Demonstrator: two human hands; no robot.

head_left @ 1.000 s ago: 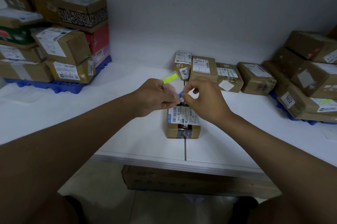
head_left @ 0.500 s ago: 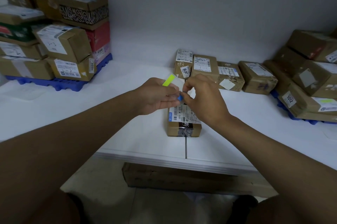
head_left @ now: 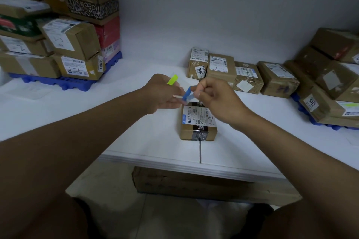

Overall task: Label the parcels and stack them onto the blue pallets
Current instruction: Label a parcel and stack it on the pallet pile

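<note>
Both hands meet just above the far end of the parcel on the bench — left hand grips a sticker strip, right hand pinches a blue label — parcel directly below, long axis running away from the person

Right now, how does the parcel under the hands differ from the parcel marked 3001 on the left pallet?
The parcel under the hands lies alone on the white table; the parcel marked 3001 sits on the blue pallet with other boxes stacked on it. The first carries dark tape on its front end; the second shows a side tag. Both are brown cardboard with white shipping labels.
</note>
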